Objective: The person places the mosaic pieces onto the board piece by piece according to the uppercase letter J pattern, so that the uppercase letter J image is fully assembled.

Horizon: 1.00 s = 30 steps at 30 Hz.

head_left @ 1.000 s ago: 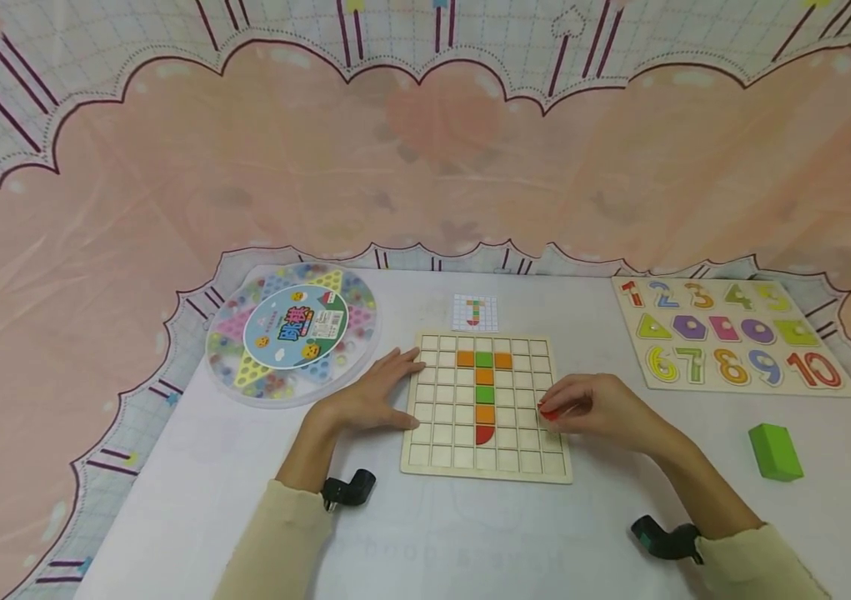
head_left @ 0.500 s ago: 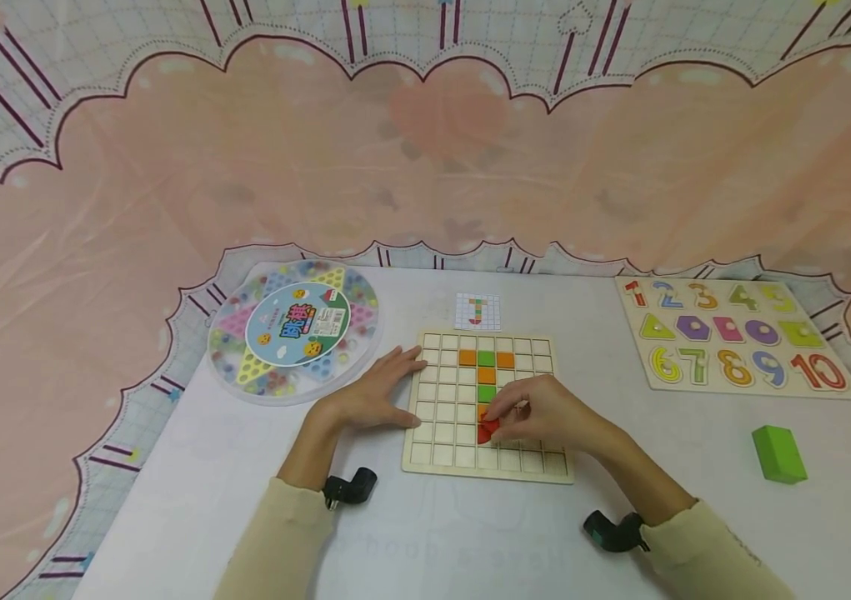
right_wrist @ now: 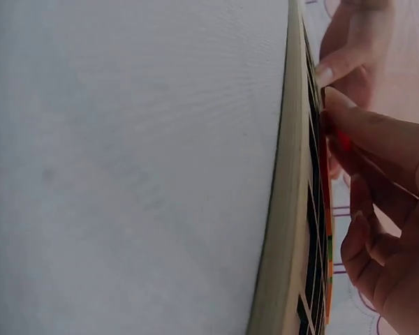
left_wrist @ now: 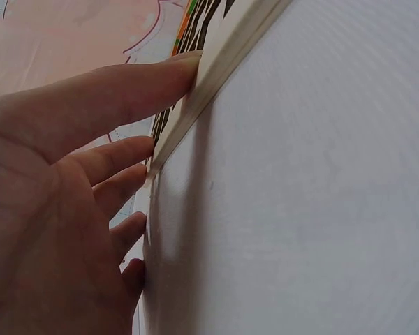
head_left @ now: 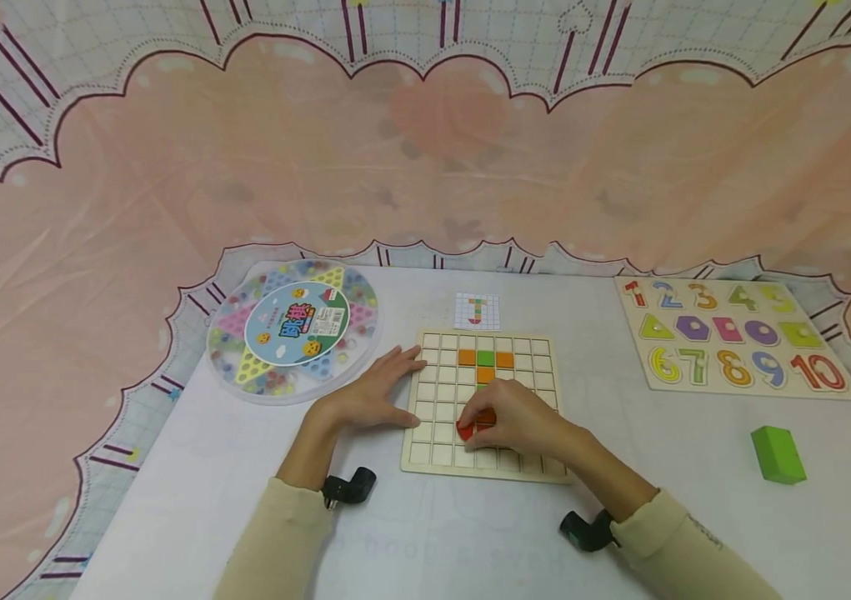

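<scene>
A pale wooden grid board [head_left: 419,457] lies flat on the white table. My right hand [head_left: 523,421] pinches a red tile [head_left: 464,430] between thumb and fingers, low over the board's lower middle squares; its exact shape is partly covered. Beneath and around those fingers, the lower part of a column of coloured tiles is mostly hidden. Above them show a green tile [head_left: 485,358] between two orange tiles [head_left: 466,357]. Along the board's left side, my left hand [head_left: 365,400] rests with fingers extended; in the left wrist view its thumb [left_wrist: 146,87] touches the board's edge.
Behind the board lies a small printed card [head_left: 478,312]. A round Chinese checkers set [head_left: 297,325] with marbles stands at back left. At back right is a number-and-shape puzzle board [head_left: 740,333], with a green block [head_left: 779,455] in front of it.
My right hand has moved left from the board's right edge, carrying the red tile over the column and on to the square just left of it. The left hand has stayed put.
</scene>
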Motion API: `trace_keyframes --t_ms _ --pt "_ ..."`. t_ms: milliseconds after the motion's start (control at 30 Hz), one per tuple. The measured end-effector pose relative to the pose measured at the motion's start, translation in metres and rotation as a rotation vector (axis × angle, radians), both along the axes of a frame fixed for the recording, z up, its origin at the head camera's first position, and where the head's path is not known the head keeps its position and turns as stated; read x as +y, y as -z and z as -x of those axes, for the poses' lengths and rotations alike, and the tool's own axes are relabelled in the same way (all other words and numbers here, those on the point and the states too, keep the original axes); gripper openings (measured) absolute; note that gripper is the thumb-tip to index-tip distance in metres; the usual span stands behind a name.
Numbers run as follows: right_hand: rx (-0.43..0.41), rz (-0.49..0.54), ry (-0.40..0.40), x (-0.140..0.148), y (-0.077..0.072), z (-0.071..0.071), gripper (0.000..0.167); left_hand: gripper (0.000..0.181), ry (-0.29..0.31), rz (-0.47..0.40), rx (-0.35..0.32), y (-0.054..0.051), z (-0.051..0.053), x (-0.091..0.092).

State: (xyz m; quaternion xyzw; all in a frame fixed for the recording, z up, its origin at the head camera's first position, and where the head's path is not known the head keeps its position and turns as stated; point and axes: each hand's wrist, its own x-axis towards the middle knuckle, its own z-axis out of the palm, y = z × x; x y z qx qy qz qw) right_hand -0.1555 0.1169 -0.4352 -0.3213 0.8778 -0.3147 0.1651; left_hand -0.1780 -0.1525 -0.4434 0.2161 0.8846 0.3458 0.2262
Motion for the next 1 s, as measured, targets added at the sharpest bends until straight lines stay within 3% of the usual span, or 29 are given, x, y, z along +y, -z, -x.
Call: trace_keyframes --t_ms 367,600,1000 --pt "0.095 -0.029 0.019 -0.0019 0.0027 -0.0052 0.013 0.084 -0.005 -0.014 -0.006 -0.0001 -0.0009 -0.0007" --pt "0.099 -0.076 0.076 -0.0038 0.0034 -0.0087 0.005 0.084 -0.002 -0.004 0.001 0.0017 0.0000 -0.0012" --pt "0.181 -0.147 0.119 -0.0049 0.0012 -0.0103 0.009 0.084 0.003 0.004 0.001 0.0031 0.0016 -0.0007"
